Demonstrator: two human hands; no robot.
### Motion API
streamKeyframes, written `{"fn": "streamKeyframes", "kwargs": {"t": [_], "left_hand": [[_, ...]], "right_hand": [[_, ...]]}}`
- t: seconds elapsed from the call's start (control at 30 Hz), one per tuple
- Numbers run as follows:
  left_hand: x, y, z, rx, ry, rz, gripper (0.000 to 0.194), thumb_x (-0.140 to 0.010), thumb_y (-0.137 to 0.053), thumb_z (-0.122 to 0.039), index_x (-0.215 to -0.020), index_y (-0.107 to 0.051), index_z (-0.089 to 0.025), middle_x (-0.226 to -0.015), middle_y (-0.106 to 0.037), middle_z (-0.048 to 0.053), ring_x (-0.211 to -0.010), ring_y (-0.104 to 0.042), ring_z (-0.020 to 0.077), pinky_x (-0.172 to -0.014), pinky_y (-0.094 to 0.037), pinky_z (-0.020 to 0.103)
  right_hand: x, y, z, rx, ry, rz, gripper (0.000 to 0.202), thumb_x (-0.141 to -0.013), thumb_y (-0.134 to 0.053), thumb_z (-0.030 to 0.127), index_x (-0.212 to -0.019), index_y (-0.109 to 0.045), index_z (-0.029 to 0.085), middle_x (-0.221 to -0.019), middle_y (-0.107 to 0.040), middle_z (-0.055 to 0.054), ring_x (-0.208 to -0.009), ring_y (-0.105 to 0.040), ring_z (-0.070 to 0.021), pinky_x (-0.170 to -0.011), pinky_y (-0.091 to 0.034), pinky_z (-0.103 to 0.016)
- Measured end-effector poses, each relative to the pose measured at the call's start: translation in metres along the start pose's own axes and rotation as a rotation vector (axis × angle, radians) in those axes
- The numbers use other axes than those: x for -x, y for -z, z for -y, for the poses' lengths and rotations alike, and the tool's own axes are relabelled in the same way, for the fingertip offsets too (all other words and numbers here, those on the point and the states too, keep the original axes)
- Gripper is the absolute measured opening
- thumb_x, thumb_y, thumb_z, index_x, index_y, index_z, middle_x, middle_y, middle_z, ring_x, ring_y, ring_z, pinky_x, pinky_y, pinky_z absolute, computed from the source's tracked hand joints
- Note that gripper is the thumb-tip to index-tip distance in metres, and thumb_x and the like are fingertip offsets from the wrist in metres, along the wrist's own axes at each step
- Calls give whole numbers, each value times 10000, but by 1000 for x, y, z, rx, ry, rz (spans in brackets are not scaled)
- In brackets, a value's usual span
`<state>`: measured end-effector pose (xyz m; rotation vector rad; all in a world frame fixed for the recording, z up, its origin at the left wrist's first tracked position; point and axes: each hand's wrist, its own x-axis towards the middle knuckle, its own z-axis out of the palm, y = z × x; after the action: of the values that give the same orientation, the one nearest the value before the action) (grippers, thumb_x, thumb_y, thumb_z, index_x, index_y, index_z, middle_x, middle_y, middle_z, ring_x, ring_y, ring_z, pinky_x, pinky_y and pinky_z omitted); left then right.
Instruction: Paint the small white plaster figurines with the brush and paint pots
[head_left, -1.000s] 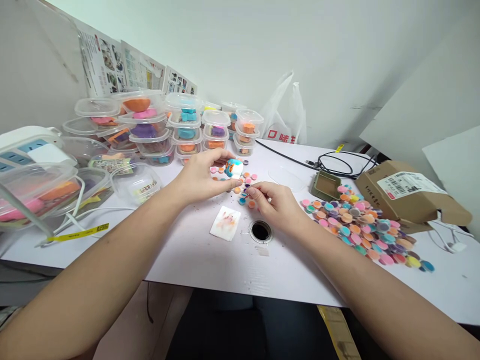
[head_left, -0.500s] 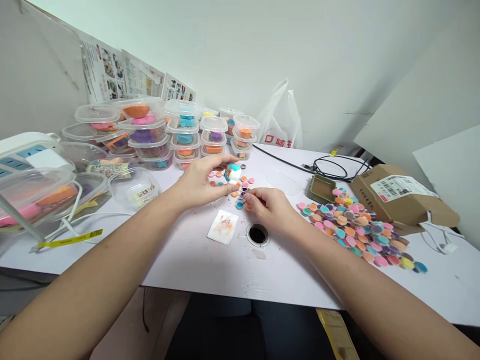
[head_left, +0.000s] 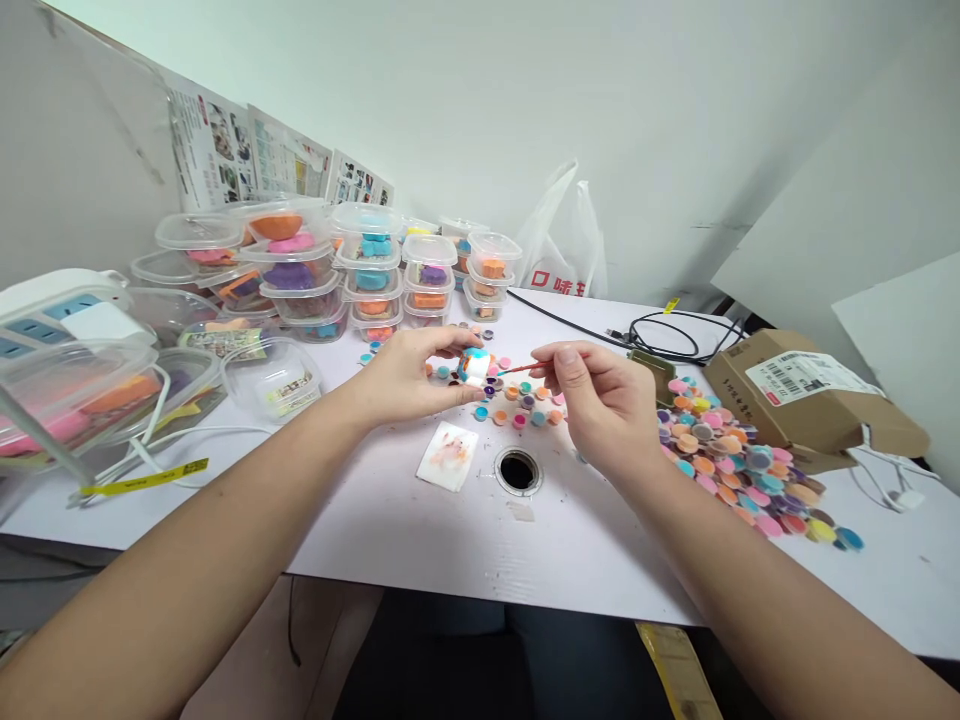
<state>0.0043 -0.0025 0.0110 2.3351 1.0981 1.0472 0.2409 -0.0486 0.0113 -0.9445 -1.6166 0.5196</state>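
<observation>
My left hand point(head_left: 420, 372) grips a small white figurine point(head_left: 475, 368) painted with blue and orange patches; its exact shape is too small to make out. In my right hand point(head_left: 600, 395) is a thin red-handled paintbrush point(head_left: 529, 368), pinched between thumb and fingers. The brush points left, with its dark tip close to the figurine; whether they touch I cannot tell. Below and behind both hands, small round paint pots point(head_left: 519, 421) in several colours are spread on the white table point(head_left: 480, 545). A stained white tissue point(head_left: 448, 456) lies in front of my left hand.
Stacked clear tubs point(head_left: 373, 280) with coloured pieces fill the back left, near a white power strip point(head_left: 64, 310). On the right are a heap of paint pots point(head_left: 727, 450), a cardboard box point(head_left: 810, 390), a green tray point(head_left: 651, 375) and a black cable point(head_left: 679, 335). A round cable hole point(head_left: 517, 470) opens mid-table.
My right hand has moved right and up from the paint pots, and the brush now shows, pointing at the figurine. My left hand has lowered and tilted the figurine slightly.
</observation>
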Motion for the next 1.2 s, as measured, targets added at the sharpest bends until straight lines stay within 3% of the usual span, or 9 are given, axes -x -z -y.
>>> {"fn": "streamKeyframes", "kwargs": {"t": [0.23, 0.53, 1.2], "left_hand": [[1, -1, -7, -71, -162, 24, 422, -760, -793, -348, -1157, -718, -228, -1145, -778, 40, -1043, -721, 227, -937, -567, 374], [2, 0, -14, -98, -153, -35, 383, -752, -799, -392, -1096, -746, -232, -1055, -793, 29, -978, -724, 226, -871, -560, 362], [3, -1, -20, -91, -159, -56, 374, -715, -806, -344, -1069, -746, -243, -1095, -784, 36, -1032, -705, 237, -906, -562, 387]], "right_hand": [[5, -6, 4, -36, 67, 38, 242, -1023, -571, 357, -1010, -768, 217, -853, -780, -27, -753, -723, -135, -680, -601, -266], [12, -5, 5, 29, 240, -5, 200, -1033, -543, 249, -1057, -740, 226, -1003, -788, -48, -855, -739, -148, -790, -629, -315], [10, -7, 5, 35, 173, -22, 216, -1032, -556, 310, -1008, -758, 236, -948, -794, -40, -806, -746, -152, -746, -645, -301]]}}
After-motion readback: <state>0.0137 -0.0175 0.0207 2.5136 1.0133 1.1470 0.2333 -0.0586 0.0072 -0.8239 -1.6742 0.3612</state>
